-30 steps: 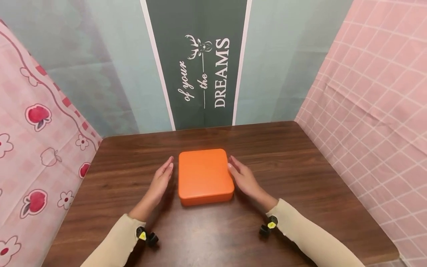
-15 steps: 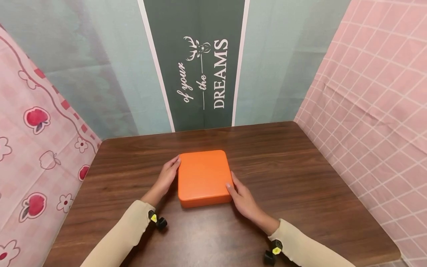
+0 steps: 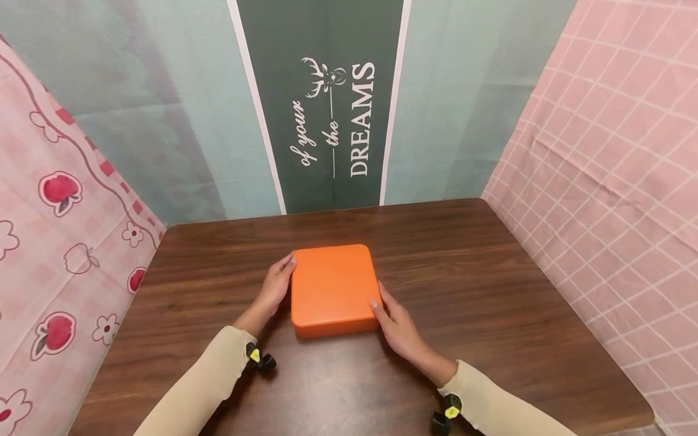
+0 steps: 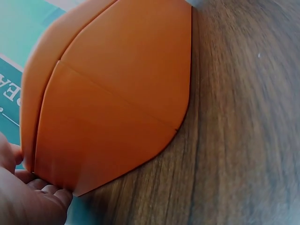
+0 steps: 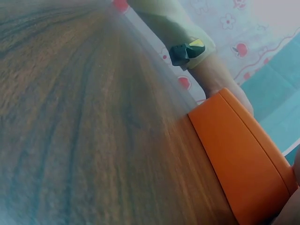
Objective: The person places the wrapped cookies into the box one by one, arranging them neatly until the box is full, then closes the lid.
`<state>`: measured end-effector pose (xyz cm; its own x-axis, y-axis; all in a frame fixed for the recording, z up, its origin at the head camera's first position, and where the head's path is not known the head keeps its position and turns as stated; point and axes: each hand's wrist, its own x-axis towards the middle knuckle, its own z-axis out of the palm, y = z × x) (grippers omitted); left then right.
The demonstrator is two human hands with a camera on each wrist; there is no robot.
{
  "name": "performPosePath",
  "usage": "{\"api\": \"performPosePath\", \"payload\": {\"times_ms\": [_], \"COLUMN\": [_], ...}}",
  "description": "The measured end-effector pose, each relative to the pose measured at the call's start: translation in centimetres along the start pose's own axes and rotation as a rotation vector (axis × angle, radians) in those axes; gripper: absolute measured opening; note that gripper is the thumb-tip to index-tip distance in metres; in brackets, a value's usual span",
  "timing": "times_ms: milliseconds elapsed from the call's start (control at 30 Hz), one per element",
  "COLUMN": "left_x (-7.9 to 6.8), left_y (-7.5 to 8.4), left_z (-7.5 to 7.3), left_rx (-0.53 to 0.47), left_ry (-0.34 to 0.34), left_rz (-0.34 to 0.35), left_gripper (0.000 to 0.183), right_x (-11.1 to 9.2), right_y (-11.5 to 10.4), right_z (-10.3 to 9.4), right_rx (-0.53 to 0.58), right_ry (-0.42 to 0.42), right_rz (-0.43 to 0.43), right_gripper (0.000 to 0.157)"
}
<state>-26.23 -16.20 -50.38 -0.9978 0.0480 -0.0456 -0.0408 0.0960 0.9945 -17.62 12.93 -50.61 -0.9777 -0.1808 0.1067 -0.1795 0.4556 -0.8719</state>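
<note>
An orange square box with rounded corners rests on the brown wooden table, its top facing up. A seam below its top edge shows in the left wrist view on the box's side. My left hand holds the far part of its left side, thumb at the top edge and fingers bent against the wall below the seam. On the right side, nearer the front corner, my right hand grips it with the thumb on the top edge. Only a sliver of that hand appears in the right wrist view; its other fingers are mostly hidden.
The wooden table reaches a greenish curtain at the back. Pink checked cloth hangs on the right, and apple-patterned cloth on the left. A small black device sits on each sleeve cuff.
Both hands have come to the box's sides; the left moved inward and took hold, the right slid nearer the front corner. Over the last half second almost nothing has moved.
</note>
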Motion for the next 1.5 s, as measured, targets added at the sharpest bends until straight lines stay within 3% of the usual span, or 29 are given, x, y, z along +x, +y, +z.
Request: {"api": "performPosePath", "payload": {"times_ms": [333,600,867,1133,1500], "left_x": [-0.3,-2.2,-5.0,-7.1,-7.7], "left_y": [0.2,-0.1,-0.2,-0.7,-1.2], "left_z": [-0.1,-0.6,0.0,0.8,1.4], "left_rx": [0.052,0.277,0.241,0.214,0.283], "left_ry": [0.029,0.014,-0.055,-0.095,-0.079], "left_rz": [-0.007,0.057,0.147,0.226,0.327], "left_gripper": [0.053,0.060,0.059,0.061,0.060], "right_x": [0.2,1.5,4.0,5.3,5.2], "right_y": [0.3,-0.1,-0.2,-0.1,0.4], "right_z": [0.6,0.7,-0.1,0.0,0.4], "right_rx": [0.010,0.048,0.045,0.018,-0.025], "right_ry": [0.026,0.005,0.014,-0.047,-0.048], "right_rz": [-0.032,-0.002,-0.053,-0.118,-0.156], "right_gripper": [0.059,0.056,0.058,0.059,0.058]}}
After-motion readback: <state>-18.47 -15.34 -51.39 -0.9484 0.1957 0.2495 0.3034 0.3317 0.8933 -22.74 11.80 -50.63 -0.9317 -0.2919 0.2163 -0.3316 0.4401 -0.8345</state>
